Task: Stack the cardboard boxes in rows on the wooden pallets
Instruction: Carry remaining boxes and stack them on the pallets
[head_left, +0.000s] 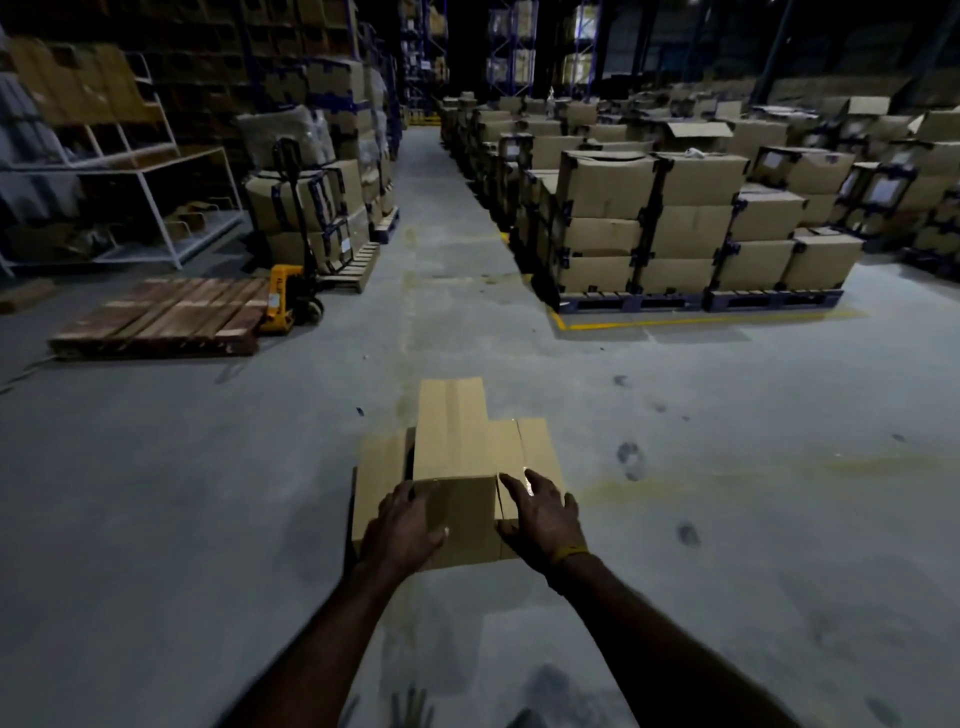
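Observation:
A brown cardboard box (457, 457) lies in front of me over the concrete floor, its flaps partly unfolded and one flap sticking forward. My left hand (402, 525) rests on the box's near left part with fingers spread over the top. My right hand (543, 512) lies flat on the near right flap, fingers straight. A bare wooden pallet (161, 317) sits on the floor at the left. Stacked cardboard boxes (675, 223) fill dark pallets (696, 300) at the right.
A yellow pallet jack (288, 296) stands beside the wooden pallet, behind it more wrapped boxes (311, 208) on a pallet. White shelving (130, 171) is at far left. A long aisle (431, 208) runs ahead between stacks. Yellow floor lines (675, 322) edge the right stacks.

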